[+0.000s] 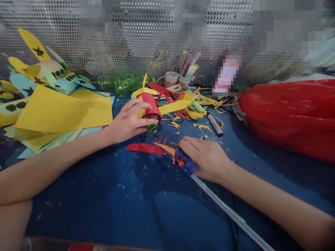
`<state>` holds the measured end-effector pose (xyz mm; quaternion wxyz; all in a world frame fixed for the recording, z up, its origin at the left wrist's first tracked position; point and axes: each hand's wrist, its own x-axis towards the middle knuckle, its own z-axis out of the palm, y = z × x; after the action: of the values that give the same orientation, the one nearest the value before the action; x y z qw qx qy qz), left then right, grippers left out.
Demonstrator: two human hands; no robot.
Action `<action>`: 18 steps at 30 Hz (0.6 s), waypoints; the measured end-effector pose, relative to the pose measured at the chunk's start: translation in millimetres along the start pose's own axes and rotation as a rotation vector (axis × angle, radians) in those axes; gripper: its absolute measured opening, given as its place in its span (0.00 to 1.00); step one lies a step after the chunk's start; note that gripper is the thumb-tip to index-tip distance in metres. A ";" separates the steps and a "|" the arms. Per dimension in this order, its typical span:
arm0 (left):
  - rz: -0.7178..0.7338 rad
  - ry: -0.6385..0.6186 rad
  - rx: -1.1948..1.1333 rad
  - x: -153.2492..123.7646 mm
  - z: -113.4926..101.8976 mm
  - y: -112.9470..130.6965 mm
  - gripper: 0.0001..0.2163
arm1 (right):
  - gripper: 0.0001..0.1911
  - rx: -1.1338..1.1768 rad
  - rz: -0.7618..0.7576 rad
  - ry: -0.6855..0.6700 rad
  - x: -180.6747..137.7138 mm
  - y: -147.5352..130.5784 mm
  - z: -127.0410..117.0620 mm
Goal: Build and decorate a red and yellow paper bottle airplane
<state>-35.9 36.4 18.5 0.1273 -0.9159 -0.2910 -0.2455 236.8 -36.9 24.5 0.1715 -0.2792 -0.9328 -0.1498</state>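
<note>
My left hand (131, 118) is closed round a toy airplane (148, 102), a green bottle wrapped in red paper with yellow wings and tail. Its green cap points toward me. Close to the cap is the nozzle of a blue glue gun (187, 162), held by my right hand (204, 155). A scrap of orange paper (167, 149) lies across the gun's front. From the gun's rear a long clear glue stick (230, 212) runs toward the lower right. A red paper strip (143, 149) rests on the blue table, just left of the gun.
Yellow paper sheets (65, 111) and finished paper airplanes (49, 71) occupy the left. Green bottles (125, 83) lie behind. Paper scraps (204, 101) and a cutter-like grey bar (215, 124) are at right centre, beside a big red bag (290, 115). Perforated metal (143, 38) borders the back.
</note>
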 end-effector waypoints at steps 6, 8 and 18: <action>0.015 0.039 -0.020 0.5 2.1 -0.4 0.12 | 0.11 -0.003 -0.004 -0.001 1.3 -0.6 1.4; 0.026 0.043 -0.010 0.5 2.2 -0.6 0.12 | 0.11 -0.010 -0.005 0.010 2.3 -1.2 1.4; -0.002 0.036 0.009 1.2 1.0 1.5 0.12 | 0.11 -0.045 0.015 0.004 1.7 0.5 -2.4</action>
<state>-33.8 36.2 18.1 0.1363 -0.9105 -0.2906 -0.2608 236.4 -36.6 27.5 0.1681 -0.2897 -0.9267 -0.1702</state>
